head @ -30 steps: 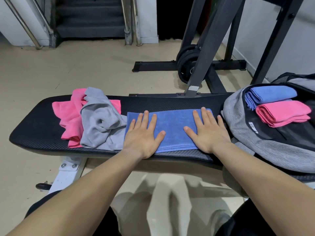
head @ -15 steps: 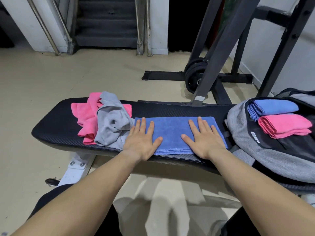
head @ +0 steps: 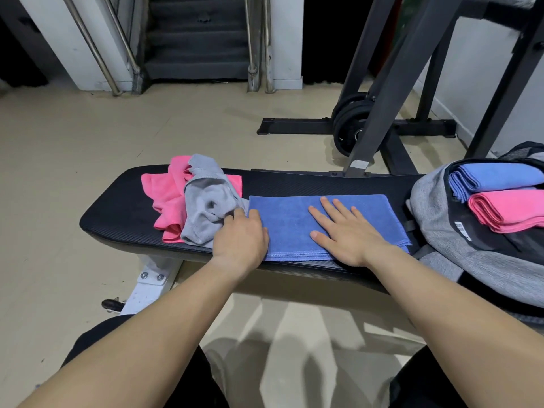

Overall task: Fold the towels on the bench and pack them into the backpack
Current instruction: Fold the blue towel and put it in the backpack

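Note:
A blue towel, folded into a long strip, lies flat on the black bench. My right hand presses on its right half with straight, spread fingers. My left hand sits at the strip's left end with its fingers curled round that edge. Left of it a crumpled grey towel lies over a crumpled pink towel. The open grey backpack rests on the bench's right end. It holds a folded blue towel and a folded pink towel.
Behind the bench stands a dark steel rack with weight plates at its foot. Stairs with metal rails are at the back. Beige floor lies to the left, and my knees are below the bench.
My left hand has slid left from lying flat on the towel to its left end, and its fingers have curled there. The right hand stays flat on the towel.

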